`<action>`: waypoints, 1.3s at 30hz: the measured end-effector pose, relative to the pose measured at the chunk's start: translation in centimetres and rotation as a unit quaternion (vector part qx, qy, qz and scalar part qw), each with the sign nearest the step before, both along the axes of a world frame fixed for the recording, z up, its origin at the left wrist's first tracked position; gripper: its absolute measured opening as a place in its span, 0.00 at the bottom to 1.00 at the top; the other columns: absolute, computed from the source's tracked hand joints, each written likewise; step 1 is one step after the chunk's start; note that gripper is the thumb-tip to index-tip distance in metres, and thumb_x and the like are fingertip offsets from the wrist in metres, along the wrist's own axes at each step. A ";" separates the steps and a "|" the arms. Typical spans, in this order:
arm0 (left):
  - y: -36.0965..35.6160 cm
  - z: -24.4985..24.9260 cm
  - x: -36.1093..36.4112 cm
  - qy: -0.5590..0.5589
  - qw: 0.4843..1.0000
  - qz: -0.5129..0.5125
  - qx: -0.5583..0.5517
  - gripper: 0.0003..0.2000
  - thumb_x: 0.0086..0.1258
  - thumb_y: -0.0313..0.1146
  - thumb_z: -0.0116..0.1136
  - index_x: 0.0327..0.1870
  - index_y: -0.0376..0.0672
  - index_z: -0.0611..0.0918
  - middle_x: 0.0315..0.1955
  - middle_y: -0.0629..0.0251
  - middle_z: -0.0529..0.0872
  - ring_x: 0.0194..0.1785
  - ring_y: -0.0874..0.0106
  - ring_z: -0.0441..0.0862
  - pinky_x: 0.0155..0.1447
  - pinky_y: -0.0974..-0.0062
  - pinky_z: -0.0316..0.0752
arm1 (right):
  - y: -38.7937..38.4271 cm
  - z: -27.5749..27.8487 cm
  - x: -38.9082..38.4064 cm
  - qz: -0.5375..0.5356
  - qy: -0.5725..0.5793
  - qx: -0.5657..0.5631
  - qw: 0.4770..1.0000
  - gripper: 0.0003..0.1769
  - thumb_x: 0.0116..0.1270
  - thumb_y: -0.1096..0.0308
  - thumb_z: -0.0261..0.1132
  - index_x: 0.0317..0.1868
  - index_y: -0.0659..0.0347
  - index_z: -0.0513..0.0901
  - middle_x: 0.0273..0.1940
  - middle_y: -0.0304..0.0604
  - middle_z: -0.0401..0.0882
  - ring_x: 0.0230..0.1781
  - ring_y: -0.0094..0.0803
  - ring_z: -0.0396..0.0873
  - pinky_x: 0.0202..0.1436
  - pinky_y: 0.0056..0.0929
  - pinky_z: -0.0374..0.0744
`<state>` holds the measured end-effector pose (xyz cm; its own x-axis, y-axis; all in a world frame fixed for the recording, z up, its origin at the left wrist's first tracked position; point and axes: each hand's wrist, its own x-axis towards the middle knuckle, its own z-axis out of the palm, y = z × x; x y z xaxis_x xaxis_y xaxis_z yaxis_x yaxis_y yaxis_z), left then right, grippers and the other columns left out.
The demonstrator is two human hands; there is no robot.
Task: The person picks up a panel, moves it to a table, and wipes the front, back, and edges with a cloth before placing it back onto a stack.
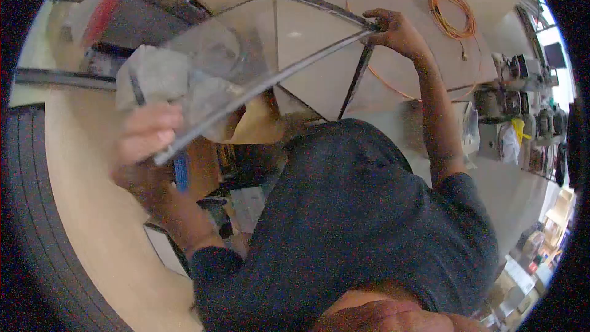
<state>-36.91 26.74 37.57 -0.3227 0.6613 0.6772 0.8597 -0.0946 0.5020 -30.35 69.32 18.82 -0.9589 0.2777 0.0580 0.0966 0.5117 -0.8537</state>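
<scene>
A clear-panelled frame [319,58] with dark edges and a long grey bar is held up in front of my chest, tilted. My right hand [393,32] pinches its upper right corner, where the bar and a dark edge meet. At the bar's lower left end, my left hand [147,138] has its fingers curled around the edge, smeared by motion. Behind the clear panels, a crumpled pale grey bag or cloth [153,74] shows next to the left hand. A tan rounded thing [261,120] shows just below the bar.
An orange cable coil [452,13] lies at the upper right, its tail running down behind my right arm. Dark devices [522,67] line the right side, near a white plastic bag [510,141] with a yellow top. A slatted dark strip [31,166] borders the left.
</scene>
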 end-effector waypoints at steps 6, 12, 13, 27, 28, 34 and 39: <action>-4.9 -10.8 1.5 -0.046 0.984 0.141 -0.094 0.07 0.61 0.26 0.62 0.38 0.42 0.78 0.39 0.56 0.85 0.51 0.55 0.81 0.61 0.56 0.71 | 0.8 -2.0 1.5 -0.074 -0.100 -0.005 0.992 0.25 0.50 0.66 0.73 0.48 0.69 0.80 0.33 0.41 0.80 0.34 0.25 0.76 0.40 0.28 0.75; -6.1 -21.0 4.5 -0.051 0.963 0.243 -0.107 0.09 0.57 0.23 0.64 0.38 0.41 0.78 0.48 0.54 0.82 0.54 0.54 0.79 0.61 0.59 0.71 | 1.0 -3.0 1.8 -0.027 -0.049 -0.050 0.997 0.18 0.52 0.64 0.71 0.41 0.66 0.82 0.32 0.39 0.81 0.33 0.25 0.76 0.40 0.27 0.75; -6.0 -22.1 4.7 -0.045 0.963 0.237 -0.121 0.10 0.57 0.23 0.65 0.38 0.40 0.78 0.49 0.53 0.82 0.54 0.54 0.78 0.60 0.59 0.71 | 1.1 -3.2 1.5 -0.031 -0.033 -0.041 0.998 0.17 0.52 0.62 0.72 0.37 0.65 0.82 0.30 0.39 0.82 0.31 0.26 0.77 0.39 0.27 0.76; -1.7 -32.6 7.7 -0.267 0.880 0.369 -0.135 0.18 0.63 0.34 0.61 0.52 0.36 0.78 0.53 0.51 0.78 0.58 0.57 0.75 0.62 0.63 0.68 | -1.0 -0.5 0.0 -0.081 -0.065 0.002 0.995 0.19 0.54 0.55 0.68 0.35 0.65 0.83 0.30 0.44 0.83 0.34 0.28 0.79 0.40 0.31 0.76; -1.9 -33.6 7.5 -0.322 0.857 0.381 -0.131 0.18 0.63 0.33 0.60 0.53 0.36 0.77 0.53 0.51 0.78 0.59 0.58 0.75 0.63 0.64 0.68 | -1.2 -0.3 -0.1 -0.085 -0.083 0.017 0.993 0.19 0.54 0.55 0.68 0.35 0.65 0.84 0.30 0.44 0.83 0.34 0.29 0.79 0.40 0.31 0.76; -0.3 -32.6 7.8 -0.366 0.855 0.367 0.000 0.22 0.62 0.34 0.60 0.56 0.33 0.74 0.54 0.52 0.77 0.57 0.56 0.75 0.62 0.63 0.69 | -1.6 0.8 -0.9 -0.075 -0.092 0.031 0.992 0.17 0.55 0.60 0.68 0.39 0.65 0.83 0.33 0.44 0.84 0.35 0.30 0.80 0.40 0.31 0.76; -0.7 -38.8 9.6 -0.581 0.750 0.316 -0.009 0.22 0.63 0.35 0.61 0.55 0.33 0.75 0.52 0.52 0.78 0.55 0.57 0.76 0.60 0.64 0.69 | -2.0 0.1 -0.6 -0.096 -0.066 -0.046 0.992 0.14 0.55 0.63 0.64 0.38 0.63 0.82 0.23 0.31 0.72 0.22 0.18 0.64 0.26 0.19 0.63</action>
